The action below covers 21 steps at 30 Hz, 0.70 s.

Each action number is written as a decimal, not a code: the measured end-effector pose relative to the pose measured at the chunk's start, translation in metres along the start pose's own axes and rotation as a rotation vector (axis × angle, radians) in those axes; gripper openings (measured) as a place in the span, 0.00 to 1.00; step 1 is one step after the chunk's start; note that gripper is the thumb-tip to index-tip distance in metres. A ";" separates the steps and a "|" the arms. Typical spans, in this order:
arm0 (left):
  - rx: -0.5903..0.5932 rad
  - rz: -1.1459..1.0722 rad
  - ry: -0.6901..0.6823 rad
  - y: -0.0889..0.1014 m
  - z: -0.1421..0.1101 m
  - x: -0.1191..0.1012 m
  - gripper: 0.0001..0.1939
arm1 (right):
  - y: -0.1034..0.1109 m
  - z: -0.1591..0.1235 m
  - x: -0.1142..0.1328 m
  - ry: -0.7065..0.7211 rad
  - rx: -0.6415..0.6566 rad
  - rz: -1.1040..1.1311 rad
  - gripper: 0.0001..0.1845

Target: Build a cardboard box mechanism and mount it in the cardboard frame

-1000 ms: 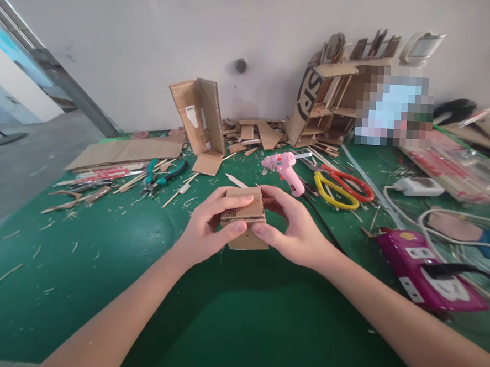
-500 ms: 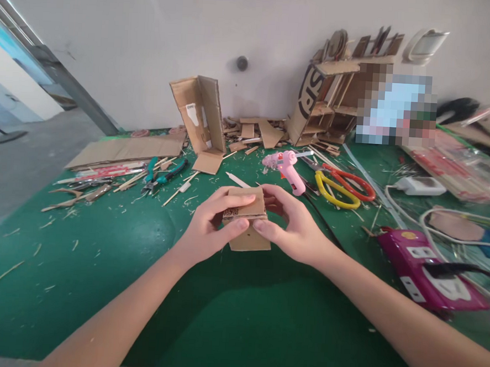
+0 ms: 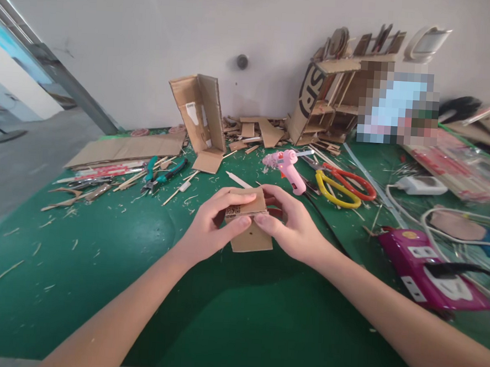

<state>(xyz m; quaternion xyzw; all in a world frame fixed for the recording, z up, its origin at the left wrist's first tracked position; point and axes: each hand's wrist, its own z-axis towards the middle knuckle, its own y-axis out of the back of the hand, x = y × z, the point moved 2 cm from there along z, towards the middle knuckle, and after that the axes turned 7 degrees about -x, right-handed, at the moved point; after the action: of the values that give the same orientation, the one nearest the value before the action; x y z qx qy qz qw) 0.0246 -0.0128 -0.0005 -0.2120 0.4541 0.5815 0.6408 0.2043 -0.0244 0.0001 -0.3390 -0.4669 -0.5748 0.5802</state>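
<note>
Between my two hands is a small cardboard box [image 3: 252, 242], with a flat top panel and a front panel that has a small dark hole. My left hand [image 3: 216, 217] grips its left side, index finger lying over the top and thumb against the upper front edge. On the right side, my right hand [image 3: 288, 219] holds the box with its thumb at the same edge; its other fingers are partly hidden behind. Just beyond the hands lie a white stick [image 3: 237, 179] and a pink hot glue gun [image 3: 288, 169].
Scissors with yellow and red handles [image 3: 338, 190] lie right of the glue gun. A purple power strip [image 3: 430, 272] with cables is at right. Teal-handled pliers [image 3: 162, 175] and wooden sticks are at left. An open cardboard piece [image 3: 201, 120] and a cardboard shelf [image 3: 312, 104] stand by the wall.
The small cardboard box and both hands have shifted very slightly to the right in view. The grip on the box looks the same.
</note>
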 end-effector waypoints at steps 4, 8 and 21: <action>0.074 -0.048 0.073 -0.003 0.001 0.003 0.25 | 0.001 0.003 -0.002 -0.140 -0.071 0.007 0.18; 0.008 -0.114 0.305 -0.004 -0.002 0.013 0.34 | -0.001 0.005 -0.008 -0.341 -0.098 0.089 0.18; 0.178 0.509 -0.209 0.010 -0.002 -0.002 0.65 | 0.002 0.006 0.000 -0.858 -0.079 0.524 0.21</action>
<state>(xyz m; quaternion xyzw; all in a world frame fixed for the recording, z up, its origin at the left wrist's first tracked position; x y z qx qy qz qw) 0.0146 -0.0135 0.0024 0.0268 0.4736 0.7001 0.5338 0.2052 -0.0182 0.0020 -0.6725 -0.5404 -0.2359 0.4473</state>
